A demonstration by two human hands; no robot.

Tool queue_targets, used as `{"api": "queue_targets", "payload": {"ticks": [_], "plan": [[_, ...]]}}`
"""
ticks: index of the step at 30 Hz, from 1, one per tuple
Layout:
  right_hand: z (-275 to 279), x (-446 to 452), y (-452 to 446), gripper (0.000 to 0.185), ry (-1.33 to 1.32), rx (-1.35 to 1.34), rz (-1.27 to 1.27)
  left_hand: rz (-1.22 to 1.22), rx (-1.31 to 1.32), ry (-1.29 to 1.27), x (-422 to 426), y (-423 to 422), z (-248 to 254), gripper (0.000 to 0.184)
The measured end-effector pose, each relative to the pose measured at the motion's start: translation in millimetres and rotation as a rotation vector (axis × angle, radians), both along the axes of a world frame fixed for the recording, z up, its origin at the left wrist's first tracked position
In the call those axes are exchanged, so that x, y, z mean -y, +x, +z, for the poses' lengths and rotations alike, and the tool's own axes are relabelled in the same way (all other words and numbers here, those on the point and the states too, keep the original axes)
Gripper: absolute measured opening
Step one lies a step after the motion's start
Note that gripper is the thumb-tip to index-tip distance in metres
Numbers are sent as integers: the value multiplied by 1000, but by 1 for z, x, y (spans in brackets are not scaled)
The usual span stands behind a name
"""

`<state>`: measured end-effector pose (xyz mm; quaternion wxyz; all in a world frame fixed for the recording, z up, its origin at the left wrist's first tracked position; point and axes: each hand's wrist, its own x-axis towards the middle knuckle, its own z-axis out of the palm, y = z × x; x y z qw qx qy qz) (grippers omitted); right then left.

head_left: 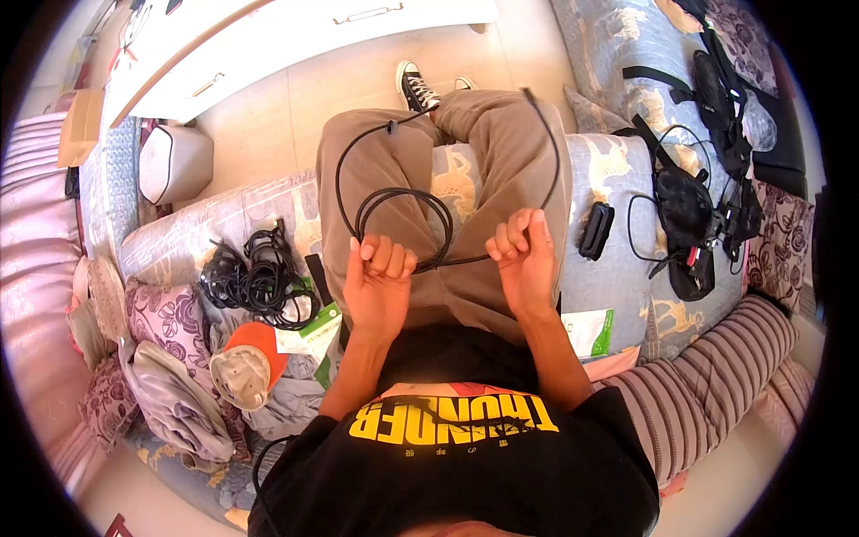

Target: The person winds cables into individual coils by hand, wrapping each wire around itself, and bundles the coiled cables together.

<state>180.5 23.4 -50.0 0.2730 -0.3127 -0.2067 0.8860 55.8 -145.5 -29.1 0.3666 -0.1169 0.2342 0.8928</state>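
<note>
both hands (pixel 452 259) hold a partly coiled black cable (pixel 402 191) above the lap (pixel 465 295).

Two hands (pixel 382 277), one held cable (pixel 343 166), one shirt (pixel 447 483), one pair of trousers (pixel 376 148) and two shoes (pixel 414 85). One cap (pixel 246 365), one cord tangle (pixel 259 276) whose cords are too entwined to count, one black case (pixel 597 231), one carton (pixel 80 128), one grey bin (pixel 176 164) and one large striped bolster (pixel 711 387). At least two green-and-white packets (pixel 588 333) and at least two drawer handles (pixel 208 84); flowered cushions (pixel 167 322) number at least two.
</note>
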Motion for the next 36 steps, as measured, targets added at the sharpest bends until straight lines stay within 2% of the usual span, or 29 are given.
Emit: {"api": "queue_targets", "payload": {"ticks": [6, 15, 18, 21, 25, 29, 32, 36], "plan": [[-9, -8, 1, 36, 241, -54, 170, -14, 29, -9, 3, -1, 3, 34], [-3, -5, -13, 28, 466, 249, 421, -49, 134, -140, 5, 0, 4, 40], [-2, -2, -28, 26, 454, 32, 370, -6, 156, -152, 7, 0, 2, 41], [12, 3, -38, 25, -16, -9, 169, 63, 177, -121, 9, -4, -2, 42], [-2, 40, -30, 34, -41, -49, 149, 141, 200, -35, 3, -3, -7, 42], [7, 45, -24, 42, -285, -146, 35, 171, 203, -85, -3, -1, -7, 42], [-8, 42, -12, 43, -205, -156, 204, 116, 173, -150, -1, -1, -7, 40], [-9, 24, -6, 44, -4, -54, 283, 14, 138, -181, 6, -6, -10, 39]]}}
